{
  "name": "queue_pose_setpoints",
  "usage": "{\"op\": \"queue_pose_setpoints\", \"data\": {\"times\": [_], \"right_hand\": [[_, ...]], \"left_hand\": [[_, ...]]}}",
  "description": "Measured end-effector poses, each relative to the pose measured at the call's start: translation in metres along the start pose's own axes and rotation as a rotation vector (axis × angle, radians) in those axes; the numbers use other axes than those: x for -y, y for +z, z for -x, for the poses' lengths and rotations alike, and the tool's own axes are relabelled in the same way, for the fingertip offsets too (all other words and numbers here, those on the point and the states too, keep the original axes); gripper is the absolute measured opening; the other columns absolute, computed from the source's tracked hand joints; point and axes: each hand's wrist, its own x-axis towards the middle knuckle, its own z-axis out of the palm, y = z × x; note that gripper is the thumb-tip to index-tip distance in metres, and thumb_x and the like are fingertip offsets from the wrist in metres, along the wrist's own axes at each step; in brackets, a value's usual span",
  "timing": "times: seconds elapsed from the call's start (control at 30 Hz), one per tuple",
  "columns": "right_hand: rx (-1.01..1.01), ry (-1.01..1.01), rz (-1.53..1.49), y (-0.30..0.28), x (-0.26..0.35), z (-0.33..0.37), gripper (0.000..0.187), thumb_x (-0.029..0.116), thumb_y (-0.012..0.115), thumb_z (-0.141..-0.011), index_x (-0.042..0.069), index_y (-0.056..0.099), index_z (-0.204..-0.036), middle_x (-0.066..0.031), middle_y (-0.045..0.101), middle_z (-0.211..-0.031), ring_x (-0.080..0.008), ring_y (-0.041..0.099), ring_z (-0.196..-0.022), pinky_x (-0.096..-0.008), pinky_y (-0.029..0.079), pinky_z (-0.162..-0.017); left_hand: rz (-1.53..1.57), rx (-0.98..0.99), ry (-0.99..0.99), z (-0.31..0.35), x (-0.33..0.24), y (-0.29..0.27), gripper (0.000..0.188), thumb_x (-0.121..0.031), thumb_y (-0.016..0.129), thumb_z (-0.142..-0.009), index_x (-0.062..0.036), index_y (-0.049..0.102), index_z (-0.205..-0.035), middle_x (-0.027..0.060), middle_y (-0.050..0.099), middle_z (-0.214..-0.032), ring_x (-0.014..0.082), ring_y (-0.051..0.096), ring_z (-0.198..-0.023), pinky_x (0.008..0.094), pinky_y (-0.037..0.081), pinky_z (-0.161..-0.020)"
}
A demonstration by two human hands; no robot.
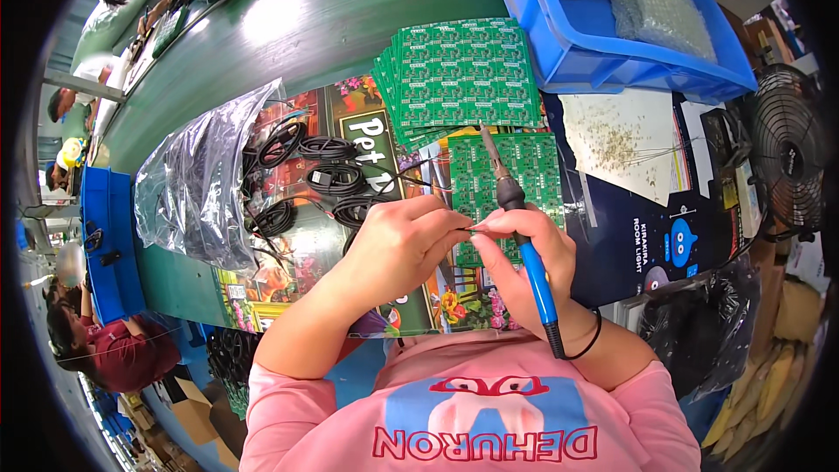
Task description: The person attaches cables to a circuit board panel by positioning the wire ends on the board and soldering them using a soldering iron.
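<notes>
Left hand (406, 236) and right hand (514, 288) meet, fingertips pinching something tiny. They are over a big green table (341, 26) in a workroom. Its top stretches to the upper left, its near edge is by the pink shirt (472, 363), and a blue bin (629, 61) fills the upper right. Green circuit boards (468, 74) lie piled ahead, near coiled black cables (336, 177). The right hand also grips a blue soldering iron (538, 284), tip pointing away. The pinched thing looks thin and dark, maybe a wire (471, 229).

Left hand (402, 240) beside right hand (559, 264)
</notes>
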Motion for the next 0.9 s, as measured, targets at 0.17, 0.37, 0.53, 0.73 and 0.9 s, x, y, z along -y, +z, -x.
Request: {"op": "queue_pose_setpoints", "data": {"times": [0.17,0.37,0.53,0.73,0.9], "right_hand": [[-0.017,-0.002,0.018,0.002,-0.007,0.002,0.031,-0.01,0.074,-0.077,0.005,0.063,-0.102,-0.0113,0.066,-0.088,-0.0243,0.063,-0.073,-0.0324,0.05,-0.064],[0.015,-0.036,0.006,0.001,-0.007,0.002,0.031,-0.012,0.072,-0.077,0.005,0.061,-0.101,-0.0106,0.065,-0.087,-0.024,0.061,-0.073,-0.0335,0.05,-0.064],[-0.036,-0.021,-0.039,0.0,-0.01,0.005,0.03,-0.01,0.075,-0.076,0.004,0.062,-0.1,-0.0113,0.067,-0.085,-0.0243,0.064,-0.073,-0.0328,0.051,-0.064],[-0.025,0.019,-0.015,-0.004,-0.009,0.006,0.03,-0.006,0.079,-0.076,0.004,0.062,-0.099,-0.0107,0.067,-0.085,-0.0232,0.065,-0.073,-0.0319,0.052,-0.065],[-0.063,-0.028,0.002,-0.005,-0.009,0.003,0.034,-0.007,0.077,-0.077,0.005,0.06,-0.104,-0.0123,0.068,-0.09,-0.0258,0.064,-0.08,-0.0349,0.051,-0.071]], "left_hand": [[0.063,0.006,-0.019,-0.001,-0.002,-0.001,0.012,-0.006,0.073,-0.082,-0.003,0.071,-0.094,0.0099,0.064,-0.077,0.0282,0.066,-0.069,0.0379,0.053,-0.059],[0.214,0.019,-0.094,0.001,0.0,0.002,0.009,-0.007,0.071,-0.086,-0.0011,0.066,-0.092,0.0105,0.065,-0.079,0.0274,0.066,-0.069,0.038,0.053,-0.061],[0.493,0.061,-0.425,0.002,-0.009,0.003,0.009,-0.007,0.067,-0.092,0.0011,0.062,-0.093,0.0071,0.061,-0.066,0.0149,0.061,-0.052,0.0307,0.047,-0.049],[0.522,0.05,-0.434,0.003,-0.007,0.006,0.011,-0.007,0.067,-0.094,0.0017,0.061,-0.092,0.0033,0.058,-0.059,0.0088,0.056,-0.048,0.0268,0.041,-0.046],[0.469,0.009,-0.355,0.003,-0.008,0.009,0.011,-0.007,0.068,-0.093,0.0021,0.061,-0.092,0.004,0.059,-0.06,0.0083,0.055,-0.048,0.0267,0.041,-0.046]]}}
